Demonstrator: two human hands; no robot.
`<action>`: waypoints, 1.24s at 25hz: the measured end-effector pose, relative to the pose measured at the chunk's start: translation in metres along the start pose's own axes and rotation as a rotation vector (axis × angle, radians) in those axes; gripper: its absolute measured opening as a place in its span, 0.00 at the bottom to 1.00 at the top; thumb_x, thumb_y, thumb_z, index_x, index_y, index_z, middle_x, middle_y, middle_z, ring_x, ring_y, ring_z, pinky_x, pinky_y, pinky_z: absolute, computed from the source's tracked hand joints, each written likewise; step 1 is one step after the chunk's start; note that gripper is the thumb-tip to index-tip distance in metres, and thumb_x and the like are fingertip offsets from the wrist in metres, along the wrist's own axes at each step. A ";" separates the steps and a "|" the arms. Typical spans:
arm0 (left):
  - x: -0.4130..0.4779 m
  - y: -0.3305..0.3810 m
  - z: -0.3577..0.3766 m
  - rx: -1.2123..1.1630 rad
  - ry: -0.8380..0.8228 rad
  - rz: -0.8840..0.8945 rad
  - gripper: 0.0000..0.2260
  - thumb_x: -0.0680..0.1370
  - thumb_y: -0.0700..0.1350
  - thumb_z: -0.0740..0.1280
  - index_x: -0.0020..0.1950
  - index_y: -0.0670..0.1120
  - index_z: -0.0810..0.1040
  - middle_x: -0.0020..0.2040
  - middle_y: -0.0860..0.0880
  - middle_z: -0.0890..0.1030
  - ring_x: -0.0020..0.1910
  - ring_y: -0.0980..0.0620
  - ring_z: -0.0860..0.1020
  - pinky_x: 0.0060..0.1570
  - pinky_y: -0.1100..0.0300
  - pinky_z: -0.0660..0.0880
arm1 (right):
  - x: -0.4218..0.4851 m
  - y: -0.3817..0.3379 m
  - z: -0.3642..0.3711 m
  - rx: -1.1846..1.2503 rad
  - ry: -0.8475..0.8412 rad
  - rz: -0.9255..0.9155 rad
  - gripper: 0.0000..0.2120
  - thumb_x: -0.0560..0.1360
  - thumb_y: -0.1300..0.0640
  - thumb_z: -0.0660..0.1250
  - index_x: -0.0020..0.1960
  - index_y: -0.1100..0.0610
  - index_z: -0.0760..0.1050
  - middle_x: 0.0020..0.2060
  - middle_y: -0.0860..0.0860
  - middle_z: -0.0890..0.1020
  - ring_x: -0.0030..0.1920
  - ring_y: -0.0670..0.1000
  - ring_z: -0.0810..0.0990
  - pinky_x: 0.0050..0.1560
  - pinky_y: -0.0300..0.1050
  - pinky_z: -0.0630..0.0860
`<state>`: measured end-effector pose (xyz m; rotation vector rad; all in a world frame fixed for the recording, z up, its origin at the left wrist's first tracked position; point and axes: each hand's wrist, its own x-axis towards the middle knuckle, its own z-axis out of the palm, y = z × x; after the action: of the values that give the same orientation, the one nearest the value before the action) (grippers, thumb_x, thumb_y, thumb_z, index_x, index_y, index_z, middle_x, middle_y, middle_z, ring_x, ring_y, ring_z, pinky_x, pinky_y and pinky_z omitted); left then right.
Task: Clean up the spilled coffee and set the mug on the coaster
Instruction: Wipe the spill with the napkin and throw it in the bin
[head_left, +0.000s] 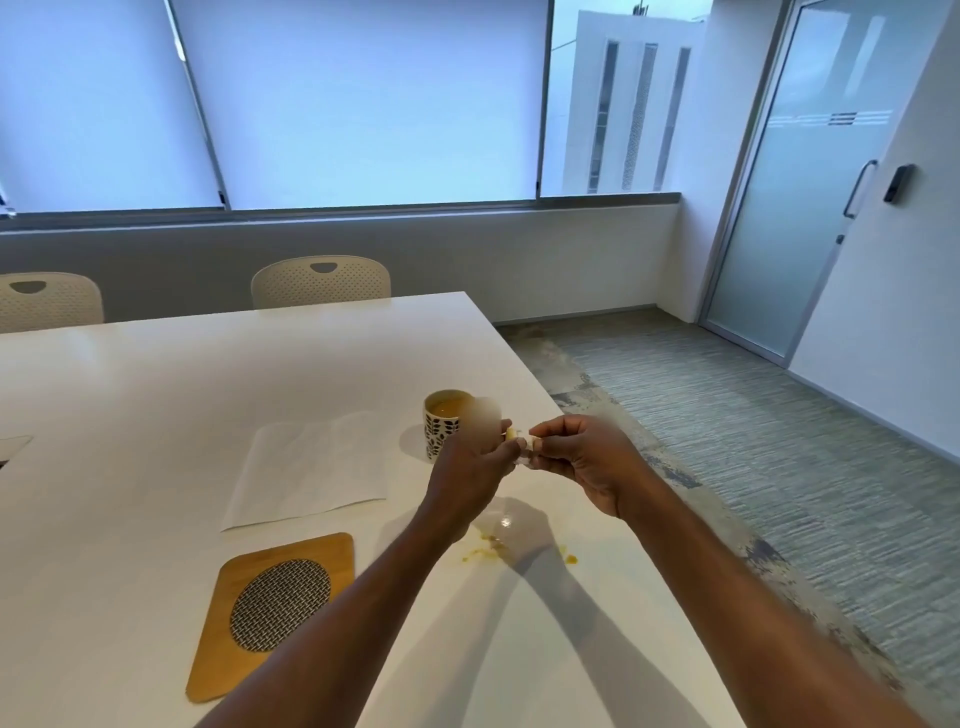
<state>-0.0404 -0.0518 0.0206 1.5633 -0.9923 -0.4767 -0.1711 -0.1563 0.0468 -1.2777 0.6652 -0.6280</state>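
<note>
A white mug (441, 423) with a dark leaf pattern stands on the white table (156, 389), holding brownish coffee. Just in front of it my left hand (467, 467) and my right hand (576, 457) meet above the table, both pinching a small wadded tissue (519, 441) stained yellow-brown. Below the hands, spilled coffee (498, 545) shows as small orange-brown drops and a wet patch. A wooden coaster (275, 613) with an oval metal mesh inset lies at the near left. A flat white paper napkin (317, 467) lies between the coaster and the mug.
The table's right edge (571, 415) runs close past the mug and the spill, with carpet floor beyond. Two perforated white chairs (321, 280) stand at the far side. A frosted glass door (800, 208) is at the right.
</note>
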 end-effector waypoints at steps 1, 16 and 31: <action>0.000 0.001 0.006 -0.004 -0.012 0.017 0.12 0.74 0.49 0.71 0.55 0.47 0.83 0.45 0.52 0.86 0.45 0.54 0.84 0.47 0.59 0.81 | -0.001 0.002 -0.007 -0.010 -0.002 -0.011 0.04 0.71 0.70 0.71 0.46 0.68 0.81 0.43 0.64 0.84 0.45 0.61 0.86 0.45 0.45 0.83; -0.003 0.042 0.172 0.527 -0.184 0.444 0.08 0.75 0.45 0.70 0.52 0.52 0.86 0.44 0.50 0.82 0.46 0.51 0.75 0.45 0.55 0.74 | -0.062 0.006 -0.155 -0.761 0.438 -0.180 0.04 0.68 0.59 0.76 0.42 0.52 0.85 0.35 0.45 0.85 0.38 0.44 0.84 0.35 0.35 0.79; -0.022 0.015 0.365 0.685 -0.791 0.237 0.09 0.75 0.44 0.69 0.49 0.39 0.78 0.45 0.41 0.82 0.43 0.42 0.81 0.38 0.56 0.76 | -0.111 0.087 -0.315 -1.056 0.743 0.085 0.10 0.74 0.62 0.70 0.54 0.55 0.83 0.49 0.53 0.85 0.45 0.51 0.83 0.45 0.45 0.79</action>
<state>-0.3355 -0.2525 -0.0619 1.8410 -2.0892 -0.6450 -0.4755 -0.2604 -0.0782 -1.9598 1.8150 -0.7014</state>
